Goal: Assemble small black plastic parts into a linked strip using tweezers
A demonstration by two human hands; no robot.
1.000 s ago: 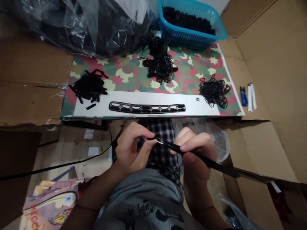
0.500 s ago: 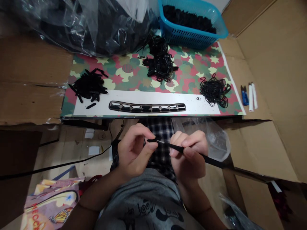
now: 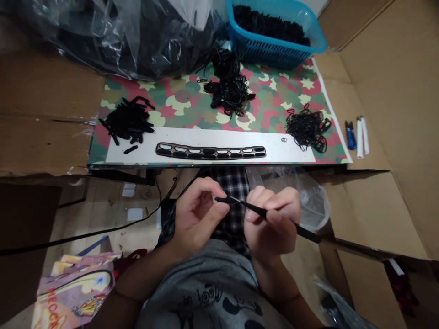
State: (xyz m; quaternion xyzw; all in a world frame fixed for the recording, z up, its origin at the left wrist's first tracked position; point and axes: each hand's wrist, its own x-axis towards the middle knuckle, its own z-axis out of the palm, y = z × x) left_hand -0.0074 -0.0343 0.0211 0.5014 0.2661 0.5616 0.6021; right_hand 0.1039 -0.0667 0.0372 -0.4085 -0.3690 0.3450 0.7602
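Observation:
Between thumb and forefinger, my left hand (image 3: pixel 200 214) pinches a small black strip (image 3: pixel 223 200) above my lap. My right hand (image 3: pixel 272 219) is closed around a slim black-handled tool (image 3: pixel 255 209) with a thin metal tip. That tip points left and meets the strip, or lies right by it; I cannot tell which. Beyond my hands, a long dark frame (image 3: pixel 210 151) with two rows of slots lies on a white sheet (image 3: pixel 137 154). Some slots look filled with black, others show white. A heap of black strips (image 3: pixel 127 119) lies to the left, a pile of thin black loops (image 3: pixel 307 128) to the right.
A blue basket (image 3: pixel 274 54) of black pieces stands at the back, beside a big clear bag (image 3: pixel 130 41) with dark contents. More black loops and pieces (image 3: pixel 229 93) lie mid-table. Blue-handled cutters (image 3: pixel 350 135) and white sticks (image 3: pixel 361 137) rest right. Cardboard walls (image 3: pixel 387 91) flank the table.
Both hands have shifted slightly to the right, with the strip and the tool still held. The things on the table have not moved.

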